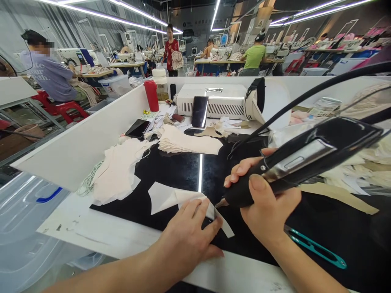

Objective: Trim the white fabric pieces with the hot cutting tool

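Note:
My right hand point(269, 203) is wrapped round a black corded hand tool point(293, 158) with a silver plate on its body. The tool's narrow metal tip point(222, 202) points left and meets the edge of a white fabric piece point(163, 197), or is very close to it. My left hand point(189, 236) holds this piece down on the black mat point(171, 171), fingers bent over it near the tip. Part of the fabric is folded over, and some lies hidden under my fingers. Teal thread snips point(319, 248) lie on the mat beside my right forearm.
Stacked pale fabric pieces point(189, 140) and a looser pile point(114, 171) lie behind and left. A vented white box point(214, 99), phone point(200, 112) and red cup point(151, 95) stand at the back. Black cables point(305, 97) arch across the right. Co-workers sit beyond the white partition point(76, 150).

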{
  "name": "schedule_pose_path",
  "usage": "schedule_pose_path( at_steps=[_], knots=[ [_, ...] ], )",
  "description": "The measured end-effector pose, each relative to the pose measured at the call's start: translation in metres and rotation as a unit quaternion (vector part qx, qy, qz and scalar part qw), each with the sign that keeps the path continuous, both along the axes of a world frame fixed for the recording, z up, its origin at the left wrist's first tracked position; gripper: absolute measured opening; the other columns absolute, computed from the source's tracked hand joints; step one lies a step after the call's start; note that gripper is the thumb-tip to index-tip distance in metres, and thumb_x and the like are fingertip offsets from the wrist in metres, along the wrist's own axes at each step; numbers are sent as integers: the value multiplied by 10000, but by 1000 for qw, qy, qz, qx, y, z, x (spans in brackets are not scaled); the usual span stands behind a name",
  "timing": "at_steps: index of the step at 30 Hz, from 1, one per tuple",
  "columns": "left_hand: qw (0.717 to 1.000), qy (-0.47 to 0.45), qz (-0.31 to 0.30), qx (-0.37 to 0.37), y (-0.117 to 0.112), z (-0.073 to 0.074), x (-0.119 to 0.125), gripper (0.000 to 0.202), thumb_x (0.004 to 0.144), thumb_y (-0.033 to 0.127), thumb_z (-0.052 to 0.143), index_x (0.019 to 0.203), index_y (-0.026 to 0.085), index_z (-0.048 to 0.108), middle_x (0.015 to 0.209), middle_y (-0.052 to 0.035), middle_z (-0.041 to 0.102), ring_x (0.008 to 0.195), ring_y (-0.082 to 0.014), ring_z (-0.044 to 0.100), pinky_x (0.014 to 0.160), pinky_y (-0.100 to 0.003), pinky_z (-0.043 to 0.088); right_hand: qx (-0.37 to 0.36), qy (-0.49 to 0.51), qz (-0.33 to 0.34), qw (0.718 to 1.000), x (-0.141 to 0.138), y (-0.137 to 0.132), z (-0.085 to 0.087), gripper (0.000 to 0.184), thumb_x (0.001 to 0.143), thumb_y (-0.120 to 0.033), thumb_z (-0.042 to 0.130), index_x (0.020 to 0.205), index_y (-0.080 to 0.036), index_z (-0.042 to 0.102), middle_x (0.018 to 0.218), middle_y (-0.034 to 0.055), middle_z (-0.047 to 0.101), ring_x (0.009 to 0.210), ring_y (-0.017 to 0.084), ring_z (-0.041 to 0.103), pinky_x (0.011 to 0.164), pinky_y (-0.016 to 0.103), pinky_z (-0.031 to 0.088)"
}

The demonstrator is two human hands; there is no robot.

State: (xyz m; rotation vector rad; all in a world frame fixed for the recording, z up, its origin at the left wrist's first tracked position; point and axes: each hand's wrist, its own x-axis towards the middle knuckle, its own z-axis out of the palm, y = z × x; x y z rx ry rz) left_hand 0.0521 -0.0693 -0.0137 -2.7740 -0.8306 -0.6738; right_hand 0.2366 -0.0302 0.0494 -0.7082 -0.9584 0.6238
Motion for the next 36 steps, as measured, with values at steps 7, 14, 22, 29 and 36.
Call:
schedule_pose_path(
  at_steps=[7,14,22,29,36],
  knots=[
    [1000,8,4,-5,-1,5,-2,848,860,776,939,1427,180,735,1446,-265,782,1294,-405,812,1098,-523,698,12,15,-4,1000,2,-4,5,511,881,-482,1015,1245,-319,694,828,-56,740,580,188,682,525,357,632],
    [1000,14,3,-15,-1,6,-2,868,882,763,932,1484,173,726,1491,-270,759,1321,-400,794,1106,-519,691,-7,9,8,1000,1,-7,-1,480,919,-449,993,1263,-314,686,841,-59,738,618,172,694,565,337,654],
    [1000,1,1,-22,-1,1,-1,813,889,744,939,1439,176,747,1485,-273,754,1355,-408,776,1119,-539,688,17,17,5,1000,-1,6,1,494,899,-458,1001,1250,-312,686,832,-59,724,600,171,683,534,341,646],
    [1000,-1,3,-31,-3,2,-1,814,904,739,927,1455,168,744,1496,-298,735,1393,-423,754,1151,-552,670,-3,-1,7,1000,-3,6,-1,427,935,-399,963,1243,-309,681,838,-70,741,605,153,696,555,316,663],
    [999,-3,11,-42,-2,-3,-2,796,909,746,919,1472,208,754,1540,-288,722,1420,-430,746,1168,-557,665,14,22,5,1000,-4,14,4,477,860,-454,1020,1166,-307,684,817,-77,726,585,159,690,522,327,646]
  ],
)
